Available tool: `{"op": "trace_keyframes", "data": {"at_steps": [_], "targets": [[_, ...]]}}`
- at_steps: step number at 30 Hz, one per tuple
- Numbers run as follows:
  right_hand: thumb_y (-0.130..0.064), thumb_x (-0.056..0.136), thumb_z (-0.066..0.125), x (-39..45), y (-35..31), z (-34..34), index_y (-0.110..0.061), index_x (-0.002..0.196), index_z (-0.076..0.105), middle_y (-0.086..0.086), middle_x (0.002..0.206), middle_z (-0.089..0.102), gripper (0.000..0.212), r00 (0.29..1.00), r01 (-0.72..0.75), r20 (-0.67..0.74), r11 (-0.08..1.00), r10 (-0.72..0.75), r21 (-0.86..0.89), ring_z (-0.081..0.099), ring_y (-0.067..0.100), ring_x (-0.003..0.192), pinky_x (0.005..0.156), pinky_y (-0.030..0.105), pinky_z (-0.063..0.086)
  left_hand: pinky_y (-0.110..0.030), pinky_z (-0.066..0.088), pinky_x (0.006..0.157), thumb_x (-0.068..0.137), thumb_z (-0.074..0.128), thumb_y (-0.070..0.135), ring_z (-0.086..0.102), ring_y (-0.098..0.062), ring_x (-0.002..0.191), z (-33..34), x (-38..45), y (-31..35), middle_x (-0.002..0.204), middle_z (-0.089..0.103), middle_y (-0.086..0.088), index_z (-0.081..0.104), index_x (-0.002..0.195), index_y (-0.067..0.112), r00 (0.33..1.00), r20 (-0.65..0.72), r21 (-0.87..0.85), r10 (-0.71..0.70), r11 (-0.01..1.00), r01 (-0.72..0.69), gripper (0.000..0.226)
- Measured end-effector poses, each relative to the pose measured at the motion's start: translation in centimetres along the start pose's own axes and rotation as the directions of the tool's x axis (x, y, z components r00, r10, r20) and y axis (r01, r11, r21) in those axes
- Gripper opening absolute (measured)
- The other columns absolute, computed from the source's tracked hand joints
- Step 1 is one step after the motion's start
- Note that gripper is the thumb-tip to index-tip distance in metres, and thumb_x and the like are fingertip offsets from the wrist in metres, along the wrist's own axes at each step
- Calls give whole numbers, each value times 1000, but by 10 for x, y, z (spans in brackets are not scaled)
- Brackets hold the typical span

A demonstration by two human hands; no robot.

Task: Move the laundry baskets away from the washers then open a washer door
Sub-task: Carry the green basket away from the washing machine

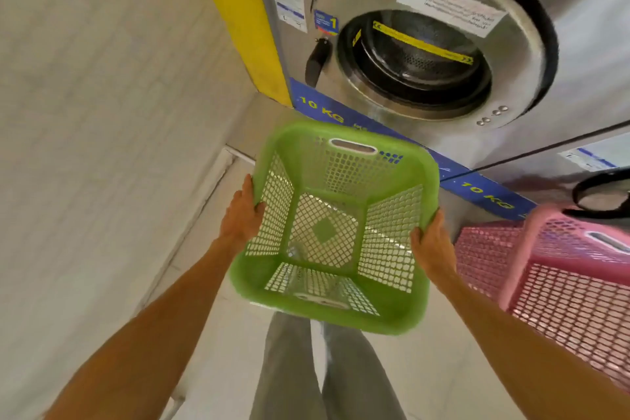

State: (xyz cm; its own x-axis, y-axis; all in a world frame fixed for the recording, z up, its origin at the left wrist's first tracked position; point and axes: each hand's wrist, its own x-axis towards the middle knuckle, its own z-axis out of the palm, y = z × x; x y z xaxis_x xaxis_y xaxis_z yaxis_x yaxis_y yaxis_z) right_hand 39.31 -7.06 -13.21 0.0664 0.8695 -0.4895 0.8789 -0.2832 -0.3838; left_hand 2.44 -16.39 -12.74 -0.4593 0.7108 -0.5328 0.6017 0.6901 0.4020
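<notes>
An empty green laundry basket (332, 153) hangs in the air in front of a steel washer (579, 54) marked 1. My left hand (242, 211) grips the basket's left rim and my right hand (431, 242) grips its right rim. The washer's round door (341, 0) is closed, with a black handle (317, 60) at its left side. A pink laundry basket (576, 297) stands on the floor to the right, in front of a second washer (545, 177).
A pale wall (102, 147) runs along the left, close to the green basket. A yellow panel (245, 20) borders the first washer. My legs in grey trousers (289, 368) stand below the basket on the light floor (426, 368).
</notes>
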Motion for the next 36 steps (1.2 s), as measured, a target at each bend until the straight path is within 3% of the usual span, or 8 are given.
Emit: {"op": "trace_keyframes", "data": {"at_steps": [6, 11, 17, 22, 29, 32, 34, 36], "targets": [[-13, 97, 52, -46, -23, -14, -1, 144, 31, 26, 111, 62, 53, 980, 194, 44, 981, -193, -21, 56, 29, 79, 68, 39, 45, -49, 47, 100, 98, 57, 29, 54, -35, 124, -36, -111, -39, 143, 50, -17, 18, 159, 15, 984, -156, -167, -89, 984, 63, 73], [-20, 99, 51, -98, -57, -13, -6, 157, 19, 31, 136, 51, 67, 952, 295, 101, 954, -289, -50, 57, 50, 111, 90, 54, 48, -47, 52, 92, 96, 59, 31, 58, -30, 116, -56, -209, -88, 139, 52, -15, 16, 158, 21, 950, -247, -245, -191, 961, 130, 76], [-16, 96, 60, -177, -98, 13, 4, 148, 34, 32, 134, 53, 62, 859, 512, 64, 858, -508, -52, 55, 49, 115, 92, 50, 47, -52, 59, 86, 95, 59, 32, 61, -29, 112, -52, -321, -166, 139, 50, -13, 10, 157, 30, 886, -308, -438, -347, 878, 192, 79], [-15, 91, 64, -253, -125, 61, 0, 148, 35, 29, 137, 50, 66, 759, 650, 113, 754, -641, -91, 52, 45, 120, 99, 48, 44, -51, 56, 94, 93, 61, 28, 59, -28, 118, -35, -408, -247, 137, 53, -12, 16, 157, 29, 797, -361, -561, -484, 795, 229, 78], [-17, 92, 64, -337, -158, 155, -4, 146, 40, 21, 130, 56, 61, 609, 791, 227, 605, -760, -95, 58, 39, 115, 92, 45, 50, -42, 58, 88, 93, 63, 18, 63, -22, 108, 8, -491, -350, 133, 58, -10, 22, 155, 23, 654, -405, -696, -639, 679, 233, 75], [-21, 93, 63, -356, -170, 199, -8, 146, 39, 16, 126, 58, 59, 558, 827, 279, 552, -781, -109, 61, 33, 106, 81, 36, 50, -43, 61, 80, 92, 63, 15, 65, -26, 102, 26, -502, -393, 125, 61, -11, 26, 154, 17, 633, -368, -714, -682, 643, 277, 72], [-22, 93, 63, -362, -176, 229, -10, 144, 40, 14, 121, 59, 57, 511, 855, 319, 511, -798, -91, 62, 30, 99, 74, 32, 49, -31, 57, 73, 92, 64, 16, 64, -22, 98, 37, -505, -419, 121, 61, -11, 26, 152, 17, 616, -364, -706, -698, 638, 307, 72], [-24, 93, 62, -364, -181, 261, -11, 144, 40, 12, 120, 59, 56, 474, 873, 360, 482, -804, -72, 63, 28, 96, 72, 36, 55, -28, 53, 74, 89, 67, 16, 61, -20, 98, 48, -505, -443, 122, 60, -11, 25, 152, 16, 595, -368, -693, -714, 638, 337, 75]]}}
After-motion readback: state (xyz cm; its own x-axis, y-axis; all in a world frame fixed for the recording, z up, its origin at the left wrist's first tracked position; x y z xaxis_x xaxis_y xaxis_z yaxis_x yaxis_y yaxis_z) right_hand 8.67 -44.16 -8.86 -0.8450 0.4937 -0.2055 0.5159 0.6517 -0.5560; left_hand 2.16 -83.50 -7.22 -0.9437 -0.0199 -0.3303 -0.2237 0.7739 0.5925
